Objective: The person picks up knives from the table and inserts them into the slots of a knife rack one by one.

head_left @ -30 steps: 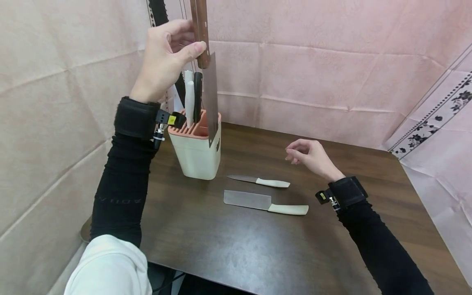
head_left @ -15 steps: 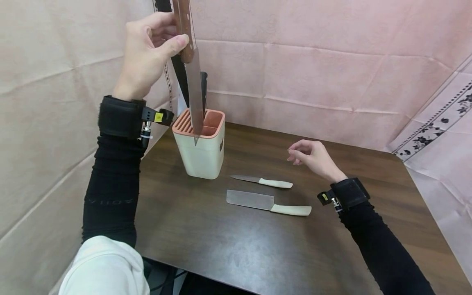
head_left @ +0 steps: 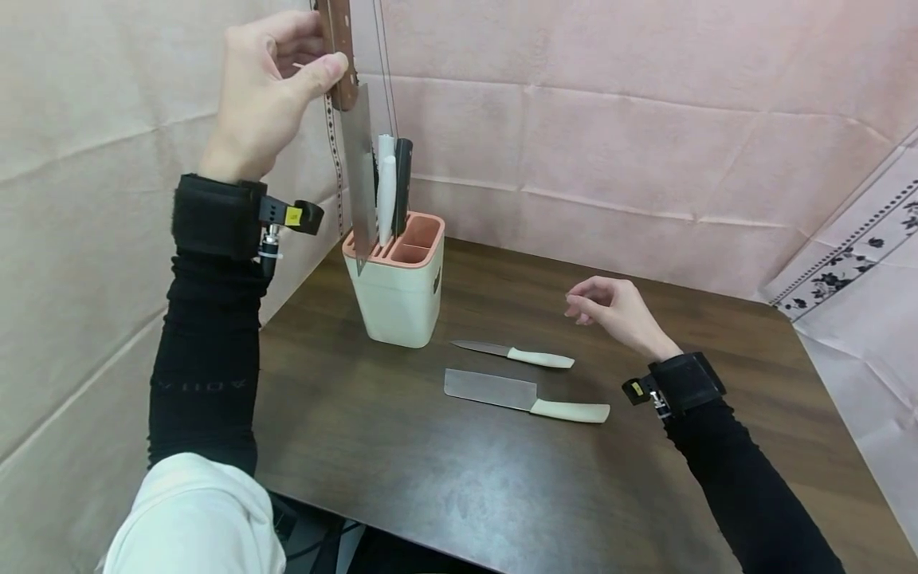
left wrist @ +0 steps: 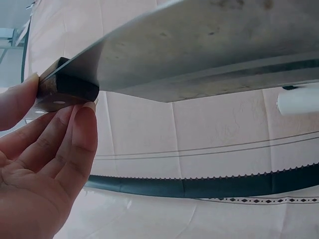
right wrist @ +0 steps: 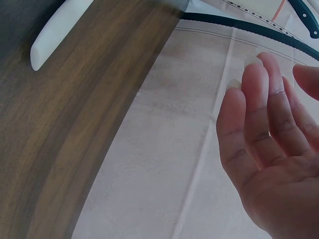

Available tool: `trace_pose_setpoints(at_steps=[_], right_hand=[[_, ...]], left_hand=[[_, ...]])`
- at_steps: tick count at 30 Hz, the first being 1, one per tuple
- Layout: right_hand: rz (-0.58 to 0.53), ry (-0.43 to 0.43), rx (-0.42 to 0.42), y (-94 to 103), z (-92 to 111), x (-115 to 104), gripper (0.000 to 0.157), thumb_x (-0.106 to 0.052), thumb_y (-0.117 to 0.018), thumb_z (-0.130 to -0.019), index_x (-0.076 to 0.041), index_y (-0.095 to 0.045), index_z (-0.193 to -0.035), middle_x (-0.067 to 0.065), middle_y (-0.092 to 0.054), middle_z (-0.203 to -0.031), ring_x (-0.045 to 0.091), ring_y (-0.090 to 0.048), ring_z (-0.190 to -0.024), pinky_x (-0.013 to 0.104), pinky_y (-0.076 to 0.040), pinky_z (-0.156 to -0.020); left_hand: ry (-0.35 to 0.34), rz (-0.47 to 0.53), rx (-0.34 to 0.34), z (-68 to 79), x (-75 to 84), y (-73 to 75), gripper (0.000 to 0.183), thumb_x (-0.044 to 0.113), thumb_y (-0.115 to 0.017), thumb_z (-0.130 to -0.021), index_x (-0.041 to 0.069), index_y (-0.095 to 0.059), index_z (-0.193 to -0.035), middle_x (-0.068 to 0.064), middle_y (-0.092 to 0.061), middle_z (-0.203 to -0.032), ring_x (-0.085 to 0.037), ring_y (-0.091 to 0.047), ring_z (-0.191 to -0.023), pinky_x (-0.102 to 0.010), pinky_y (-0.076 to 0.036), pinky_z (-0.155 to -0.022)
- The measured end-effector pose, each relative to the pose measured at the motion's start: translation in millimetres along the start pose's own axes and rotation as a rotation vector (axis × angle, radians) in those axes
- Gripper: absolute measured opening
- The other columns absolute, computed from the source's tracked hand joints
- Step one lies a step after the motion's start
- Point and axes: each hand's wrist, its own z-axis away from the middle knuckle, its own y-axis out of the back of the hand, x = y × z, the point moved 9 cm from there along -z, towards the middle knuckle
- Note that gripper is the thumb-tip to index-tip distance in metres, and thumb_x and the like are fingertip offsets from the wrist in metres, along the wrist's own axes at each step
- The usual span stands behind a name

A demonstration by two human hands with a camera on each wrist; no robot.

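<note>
My left hand (head_left: 268, 88) pinches the brown wooden handle of a large kitchen knife (head_left: 356, 163) between thumb and fingers. The blade hangs down; its lower end overlaps the front left rim of the cream knife holder (head_left: 394, 307). In the left wrist view, the broad stained blade (left wrist: 189, 55) extends right from the hand (left wrist: 50, 164). A white handle (head_left: 387, 187) and a black handle (head_left: 404, 175) stand upright in the holder. My right hand (head_left: 613, 307) hovers over the table with loosely bent fingers, holding nothing; the right wrist view shows its bare palm (right wrist: 279, 164).
On the brown table (head_left: 502, 462) lie a small white-handled knife (head_left: 541, 359) and a white-handled cleaver (head_left: 491, 388), handles to the right. The holder's orange top has slots on the left and larger compartments on the right. Pink cloth (head_left: 610, 151) hangs behind.
My left hand has carried the brown-handled knife leftward, from over the holder's right side to its left slots. The view has shifted slightly. The right hand keeps its pose.
</note>
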Motion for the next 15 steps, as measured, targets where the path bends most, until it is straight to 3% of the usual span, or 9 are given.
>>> trace_pose_setpoints(at_steps=[5,15], right_hand=[[-0.01,-0.018,0.007,2.5,2,4,0.015,-0.008,-0.058,-0.089,0.002,-0.064,-0.099,0.021,-0.071,-0.084,0.017,-0.062,-0.064,0.019,-0.052,-0.056],[-0.006,-0.024,0.015,8.4,6,10,0.015,-0.005,-0.057,-0.089,0.005,-0.063,-0.098,0.02,-0.071,-0.082,0.015,-0.063,-0.063,0.017,-0.053,-0.058]], left_hand=[[0.006,-0.012,-0.004,-7.2,-2.6,0.4,0.032,0.011,-0.062,-0.087,0.008,-0.062,-0.119,0.006,-0.064,-0.097,-0.015,-0.055,-0.097,-0.024,-0.041,-0.083],[0.071,-0.038,-0.051,-21.3,-16.7,-12.9,0.035,0.012,-0.058,-0.09,0.007,-0.057,-0.125,0.0,-0.06,-0.106,-0.012,-0.051,-0.101,-0.025,-0.039,-0.089]])
